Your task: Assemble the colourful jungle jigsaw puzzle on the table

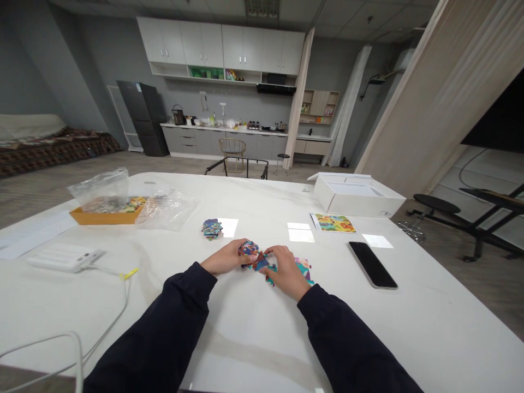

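1. I have the colourful pieces pinched in my left hand, over the white table.
2. My right hand curls, fingertips at their edge; whether pinching, I can't tell.
3. Open table surface separates it from the phone, inside the right edge.

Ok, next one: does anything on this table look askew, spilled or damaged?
Nothing clearly looks spilled or damaged. It's just mildly untidy: the stack of puzzle pieces beyond the left hand has edges jutting out unevenly, and a crumpled clear plastic bag lies spread out by the orange tray.
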`<state>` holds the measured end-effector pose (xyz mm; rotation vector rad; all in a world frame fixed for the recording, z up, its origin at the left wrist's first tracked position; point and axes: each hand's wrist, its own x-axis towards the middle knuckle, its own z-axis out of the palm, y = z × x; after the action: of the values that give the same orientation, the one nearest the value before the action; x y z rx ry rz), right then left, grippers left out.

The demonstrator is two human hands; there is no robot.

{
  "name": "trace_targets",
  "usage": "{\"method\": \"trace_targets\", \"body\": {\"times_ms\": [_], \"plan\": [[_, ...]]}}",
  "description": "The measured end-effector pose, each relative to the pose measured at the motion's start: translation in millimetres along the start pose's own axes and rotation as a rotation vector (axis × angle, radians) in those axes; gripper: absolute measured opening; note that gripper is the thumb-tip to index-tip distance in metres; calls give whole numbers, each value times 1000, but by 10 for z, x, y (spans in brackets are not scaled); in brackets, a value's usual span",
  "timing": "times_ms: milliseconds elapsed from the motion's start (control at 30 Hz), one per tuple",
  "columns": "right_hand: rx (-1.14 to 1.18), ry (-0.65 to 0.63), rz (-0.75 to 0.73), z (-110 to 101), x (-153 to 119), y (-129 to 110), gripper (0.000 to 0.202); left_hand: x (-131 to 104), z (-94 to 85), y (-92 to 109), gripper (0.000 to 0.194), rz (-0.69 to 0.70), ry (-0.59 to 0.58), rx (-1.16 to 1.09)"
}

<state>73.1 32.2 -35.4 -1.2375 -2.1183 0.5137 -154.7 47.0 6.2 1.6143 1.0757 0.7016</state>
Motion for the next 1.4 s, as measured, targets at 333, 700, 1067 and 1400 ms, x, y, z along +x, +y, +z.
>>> {"method": "trace_targets", "body": {"times_ms": [333, 700, 1067, 1400], "plan": [[34, -110, -1, -280, -8, -16, 57, 7, 66, -92, 54, -32, 23, -38], [-5, -202, 100, -436, -69, 115, 43, 19, 123, -47, 55, -9, -83, -107], [23, -109, 41, -360, -42, -20, 47, 1, 226, -34, 59, -19, -91, -89], [-105, -176, 53, -520, -63, 274, 41, 42, 196, -53, 56, -27, 40, -119]]}}
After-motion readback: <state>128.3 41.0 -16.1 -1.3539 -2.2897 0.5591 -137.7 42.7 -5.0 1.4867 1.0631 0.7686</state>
